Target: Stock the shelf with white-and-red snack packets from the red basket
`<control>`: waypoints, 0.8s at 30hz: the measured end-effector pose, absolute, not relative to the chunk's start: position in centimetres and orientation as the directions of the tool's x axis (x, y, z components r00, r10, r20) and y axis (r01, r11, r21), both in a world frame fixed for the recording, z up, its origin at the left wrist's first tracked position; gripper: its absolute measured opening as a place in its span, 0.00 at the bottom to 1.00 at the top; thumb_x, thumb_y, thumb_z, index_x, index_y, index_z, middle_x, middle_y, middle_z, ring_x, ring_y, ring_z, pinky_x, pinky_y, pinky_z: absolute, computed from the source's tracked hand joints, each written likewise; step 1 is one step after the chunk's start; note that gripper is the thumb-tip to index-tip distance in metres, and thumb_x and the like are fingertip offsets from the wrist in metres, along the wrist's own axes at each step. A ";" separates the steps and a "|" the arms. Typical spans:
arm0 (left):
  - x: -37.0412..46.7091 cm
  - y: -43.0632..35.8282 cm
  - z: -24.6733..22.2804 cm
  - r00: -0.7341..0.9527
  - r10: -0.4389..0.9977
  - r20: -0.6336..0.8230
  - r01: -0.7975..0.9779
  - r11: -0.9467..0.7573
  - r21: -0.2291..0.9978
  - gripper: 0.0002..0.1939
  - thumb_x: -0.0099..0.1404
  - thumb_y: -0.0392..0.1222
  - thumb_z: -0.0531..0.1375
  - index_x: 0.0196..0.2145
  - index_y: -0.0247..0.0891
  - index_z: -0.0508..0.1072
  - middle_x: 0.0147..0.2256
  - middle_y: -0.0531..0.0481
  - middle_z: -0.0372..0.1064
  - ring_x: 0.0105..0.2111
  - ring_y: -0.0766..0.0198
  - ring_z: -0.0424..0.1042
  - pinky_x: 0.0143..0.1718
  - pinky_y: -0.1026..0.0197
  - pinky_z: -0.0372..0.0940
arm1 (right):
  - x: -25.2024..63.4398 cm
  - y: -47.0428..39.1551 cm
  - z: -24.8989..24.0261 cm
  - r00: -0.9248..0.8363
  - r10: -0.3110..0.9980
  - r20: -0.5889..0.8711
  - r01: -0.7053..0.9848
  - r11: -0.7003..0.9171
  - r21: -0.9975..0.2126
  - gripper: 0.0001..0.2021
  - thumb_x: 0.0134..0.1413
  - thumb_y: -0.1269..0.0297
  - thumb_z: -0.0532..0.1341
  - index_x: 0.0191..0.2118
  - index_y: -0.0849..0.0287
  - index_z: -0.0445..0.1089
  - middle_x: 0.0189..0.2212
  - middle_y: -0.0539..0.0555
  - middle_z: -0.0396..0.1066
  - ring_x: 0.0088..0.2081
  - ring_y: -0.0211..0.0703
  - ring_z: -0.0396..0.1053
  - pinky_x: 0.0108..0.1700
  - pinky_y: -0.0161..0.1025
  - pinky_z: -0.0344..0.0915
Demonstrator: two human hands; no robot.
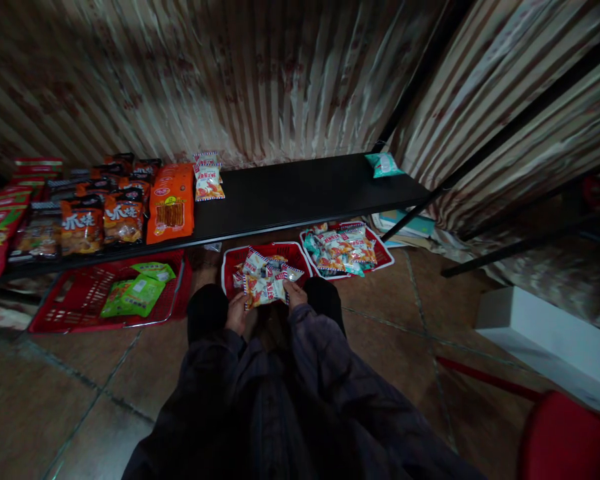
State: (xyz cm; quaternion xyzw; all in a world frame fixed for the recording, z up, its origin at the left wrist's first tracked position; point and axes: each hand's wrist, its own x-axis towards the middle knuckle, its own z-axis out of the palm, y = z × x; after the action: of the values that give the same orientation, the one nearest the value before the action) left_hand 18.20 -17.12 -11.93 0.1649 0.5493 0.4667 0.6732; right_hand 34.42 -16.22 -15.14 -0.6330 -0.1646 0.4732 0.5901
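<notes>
Between my two hands is a white and orange snack bag [266,289]. My left hand [237,315] is closed on its left edge and my right hand [295,295] on its right edge. Just beyond the bag, similar snack bags lie in a red basket [225,261] on the floor. To its right stands a second red basket [384,260], heaped with white-orange and teal bags. On the black shelf [280,193] above, a few white snack bags [209,182] stand beside a large orange packet [171,203]. A teal bag [384,165] lies at the shelf's right end.
Brown and red snack packets [123,217] crowd the shelf's left part. Below it, a red basket [70,313] holds green packets [135,295]. A white box [550,340] and a red stool [570,437] are at right. Dark metal posts [405,217] frame the shelf.
</notes>
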 end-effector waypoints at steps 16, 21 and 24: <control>17.6 -17.0 -7.4 -0.044 0.909 -0.414 -0.534 0.329 0.779 0.21 0.54 0.55 0.61 0.37 0.35 0.71 0.38 0.42 0.74 0.38 0.58 0.75 0.38 0.56 0.70 | 35.6 -13.4 -6.2 0.214 0.957 -0.194 -0.071 -0.183 -0.981 0.14 0.33 0.56 0.67 0.27 0.60 0.76 0.24 0.49 0.74 0.29 0.41 0.69 0.38 0.40 0.67; 17.6 -17.0 -5.7 -0.087 0.928 -0.363 -0.456 0.287 0.842 0.25 0.48 0.58 0.65 0.35 0.33 0.73 0.31 0.45 0.75 0.33 0.57 0.75 0.35 0.58 0.68 | 35.6 -12.9 -3.9 0.193 0.968 -0.158 -0.085 -0.144 -0.986 0.19 0.37 0.50 0.65 0.33 0.60 0.76 0.26 0.49 0.75 0.28 0.39 0.69 0.34 0.36 0.66; 17.6 -17.5 -5.3 -0.106 0.938 -0.329 -0.406 0.261 0.876 0.28 0.45 0.60 0.65 0.33 0.31 0.75 0.29 0.46 0.75 0.32 0.58 0.74 0.33 0.59 0.67 | 35.6 -12.7 -3.3 0.224 0.964 -0.146 -0.089 -0.129 -0.988 0.21 0.36 0.49 0.65 0.32 0.62 0.76 0.25 0.50 0.74 0.26 0.38 0.68 0.31 0.36 0.65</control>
State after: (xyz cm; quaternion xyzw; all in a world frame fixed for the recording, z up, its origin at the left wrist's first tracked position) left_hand 17.64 -17.51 -5.31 0.2645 0.5034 0.5472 0.6142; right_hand 35.57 -12.74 -3.28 -0.5693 -0.3842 0.4902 0.5366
